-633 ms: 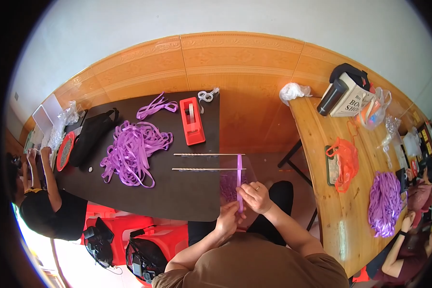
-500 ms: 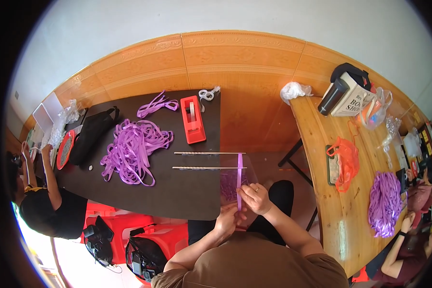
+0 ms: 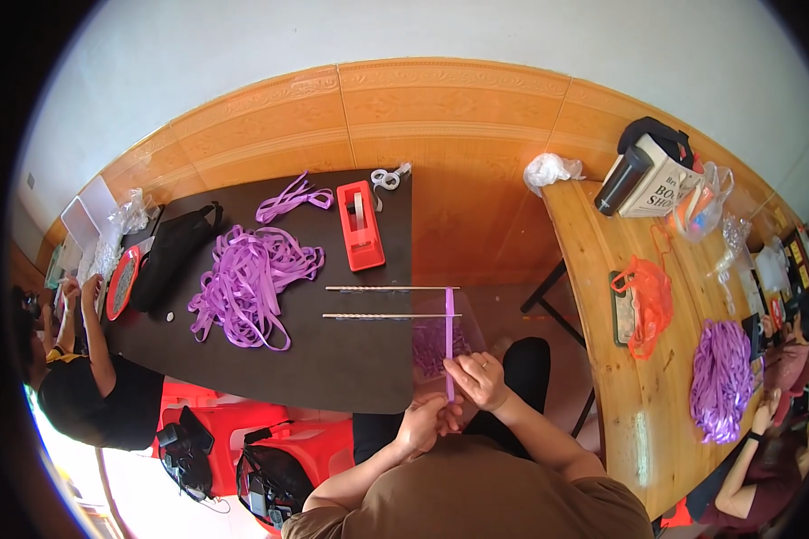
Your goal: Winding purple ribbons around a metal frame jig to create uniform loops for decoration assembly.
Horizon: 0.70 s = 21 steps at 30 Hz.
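Note:
A narrow purple ribbon (image 3: 449, 337) runs toward me from the far one of two thin rods that stick out past the dark table's right edge, and it crosses the near rod. My right hand (image 3: 480, 379) pinches the ribbon between thumb and fingers, partway down. Just below and to the left, my left hand (image 3: 425, 424) is closed around its lower end; the fingers hide the tip. Both the far rod (image 3: 386, 288) and the near rod (image 3: 382, 315) lie side by side, their left parts over the tabletop.
On the dark table (image 3: 333, 368) lie a purple ribbon heap (image 3: 243, 283), a red tape dispenser (image 3: 360, 229), scissors (image 3: 386, 178) and a black bag (image 3: 175, 251). Below the rods' ends sits a clear bin (image 3: 472, 332) with purple ribbon. A wooden table (image 3: 593, 269) stands right; co-workers sit at both sides.
Both my hands have shifted slightly toward me along the ribbon, and more of it shows between them and the rods. At the far left, a co-worker's hands have come closer together.

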### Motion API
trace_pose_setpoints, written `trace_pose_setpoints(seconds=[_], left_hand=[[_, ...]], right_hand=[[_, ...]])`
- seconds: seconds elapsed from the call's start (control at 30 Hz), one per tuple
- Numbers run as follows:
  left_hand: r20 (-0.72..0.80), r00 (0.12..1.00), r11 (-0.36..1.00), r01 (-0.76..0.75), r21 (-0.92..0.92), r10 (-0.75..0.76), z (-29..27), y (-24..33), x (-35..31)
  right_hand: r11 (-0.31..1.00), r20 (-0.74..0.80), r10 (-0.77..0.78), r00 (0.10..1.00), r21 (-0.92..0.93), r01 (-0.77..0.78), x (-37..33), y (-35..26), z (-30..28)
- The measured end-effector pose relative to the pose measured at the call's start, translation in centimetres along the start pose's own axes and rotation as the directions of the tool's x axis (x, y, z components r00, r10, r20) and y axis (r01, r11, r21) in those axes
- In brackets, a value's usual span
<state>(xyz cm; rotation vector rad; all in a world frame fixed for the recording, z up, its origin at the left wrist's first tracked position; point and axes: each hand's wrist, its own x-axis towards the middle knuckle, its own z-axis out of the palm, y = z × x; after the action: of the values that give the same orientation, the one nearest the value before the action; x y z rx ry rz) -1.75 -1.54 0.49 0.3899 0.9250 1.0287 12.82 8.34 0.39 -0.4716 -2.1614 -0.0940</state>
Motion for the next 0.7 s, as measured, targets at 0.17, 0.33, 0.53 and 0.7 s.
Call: trace_pose_setpoints(seconds=[0.17,0.33,0.53,0.7], left_hand=[[0.067,0.997,0.999,-0.037,-0.012,0.038,0.8,0.6,-0.8],[0.118,0.989,0.995,-0.082,-0.055,0.088,1.6,0.8,-1.3],[0.155,0.972,0.969,-0.141,-0.205,0.174,1.5,0.3,-0.5],[0.015,0.992,0.992,-0.127,-0.007,0.127,0.5,-0.1,1.9]], right_hand=[[0.997,-0.031,-0.049,0.998,-0.055,0.047,1.0,-0.4,-0.6],[0.991,-0.062,-0.089,0.994,-0.108,0.082,1.6,-0.5,-0.8],[0.992,-0.043,-0.092,0.995,-0.093,0.088,2.7,-0.6,-1.7],[1.0,-0.073,-0.018,0.997,0.014,0.019,4.8,-0.3,-2.6]])
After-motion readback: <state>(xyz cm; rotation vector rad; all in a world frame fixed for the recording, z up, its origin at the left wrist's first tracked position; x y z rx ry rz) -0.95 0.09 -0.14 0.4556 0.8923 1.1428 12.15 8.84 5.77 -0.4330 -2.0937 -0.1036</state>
